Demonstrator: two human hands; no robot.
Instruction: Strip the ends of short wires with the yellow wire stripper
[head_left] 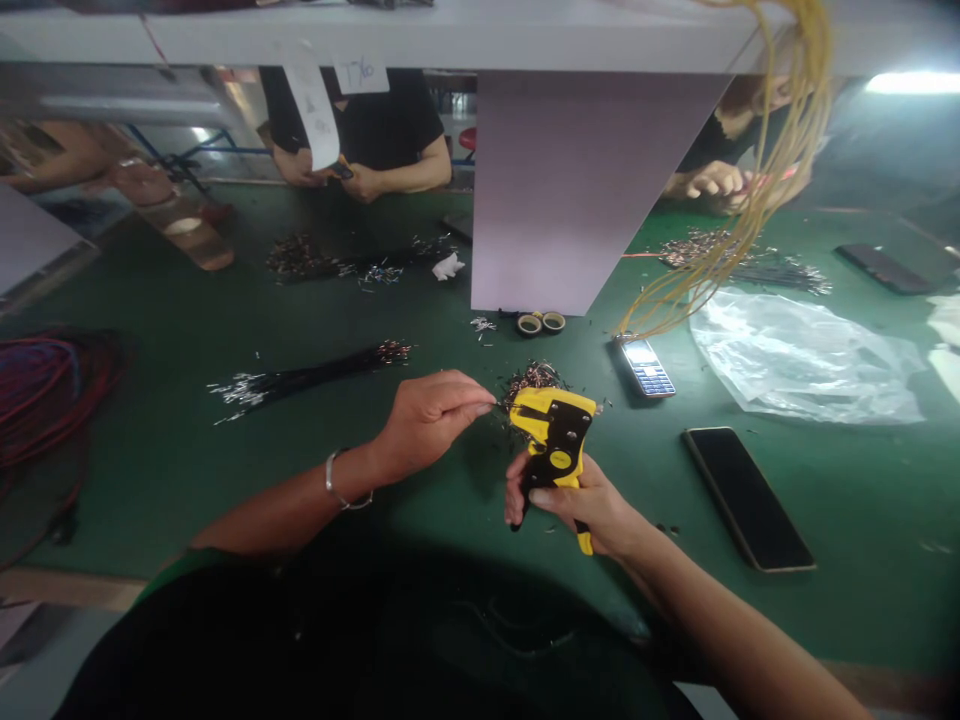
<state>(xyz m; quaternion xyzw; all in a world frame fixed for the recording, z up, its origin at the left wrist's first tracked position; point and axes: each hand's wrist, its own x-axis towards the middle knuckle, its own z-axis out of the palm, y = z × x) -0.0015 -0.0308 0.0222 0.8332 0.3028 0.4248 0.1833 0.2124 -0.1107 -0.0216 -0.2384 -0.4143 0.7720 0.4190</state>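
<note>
My right hand point(592, 495) is wrapped round the handles of a yellow and black wire stripper point(561, 430), its jaws pointing left. Fingers pinched, my left hand point(431, 420) holds a thin dark wire point(498, 404) at the mouth of the jaws. Most of that wire is hidden by the fingers. Just behind the tool lies a pile of stripped wire scraps point(534, 376) with coppery bits. To the left, a bundle of black wires point(322, 373) rests on the green table, with silvery ends on the left and copper ends on the right.
Right of my hands lie a large phone point(748, 498), a keypad phone point(646, 368) and a clear plastic bag point(810, 355). Yellow wires point(739, 240) hang from the shelf point(420, 38). A panel point(555, 190) stands ahead, with two tape rolls point(541, 323) at its foot. Co-workers sit opposite.
</note>
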